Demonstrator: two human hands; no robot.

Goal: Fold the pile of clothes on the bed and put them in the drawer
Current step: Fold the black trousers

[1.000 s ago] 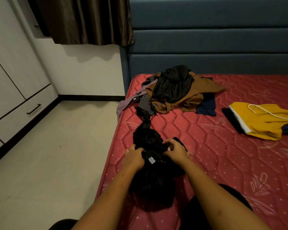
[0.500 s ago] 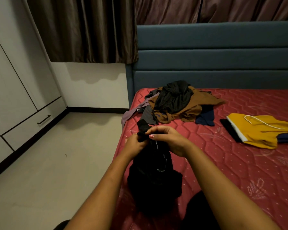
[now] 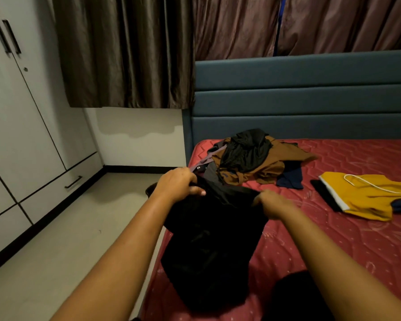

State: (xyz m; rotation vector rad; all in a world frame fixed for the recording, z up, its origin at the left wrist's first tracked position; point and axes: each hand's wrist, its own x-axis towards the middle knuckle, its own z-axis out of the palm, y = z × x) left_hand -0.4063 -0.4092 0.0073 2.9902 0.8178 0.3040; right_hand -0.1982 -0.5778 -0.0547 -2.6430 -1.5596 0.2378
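Note:
A black garment [image 3: 211, 242] hangs in front of me over the near left corner of the red mattress [image 3: 347, 246]. My left hand [image 3: 177, 186] grips its top edge on the left and my right hand [image 3: 272, 206] grips the same edge on the right, holding it stretched between them. Farther back on the bed lies the pile of clothes [image 3: 252, 158], with brown, black, grey and navy pieces. A yellow garment [image 3: 366, 195] with a white cord lies to the right. The white drawer [image 3: 63, 184] with a black handle sits low in the wardrobe at left.
A white wardrobe [image 3: 14, 117] lines the left wall. Pale floor [image 3: 63, 239] runs between it and the bed. A teal headboard [image 3: 306, 100] and brown curtains [image 3: 130, 49] stand behind the bed. A dark shape lies at the bottom edge by my right arm.
Both hands lifted the black garment off the mattress and moved apart, spreading its top edge. The view tilted upward, showing more curtain and wardrobe.

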